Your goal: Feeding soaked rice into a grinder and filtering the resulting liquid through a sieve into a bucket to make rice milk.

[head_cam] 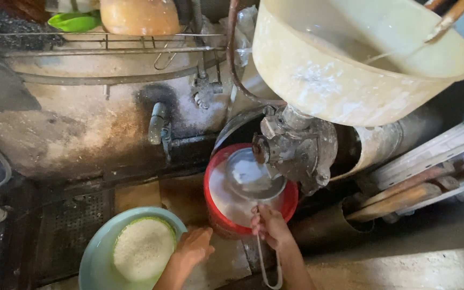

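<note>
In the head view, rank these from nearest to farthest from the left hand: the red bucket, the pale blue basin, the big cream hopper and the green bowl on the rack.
1. Pale blue basin, touching the left hand.
2. Red bucket, just right.
3. Cream hopper, upper right.
4. Green bowl, top left, on the rack.

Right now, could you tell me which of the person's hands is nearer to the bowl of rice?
The left hand. It rests at the right rim of the bowl of rice, while the right hand is farther right, holding a strainer over the red bucket.
</note>
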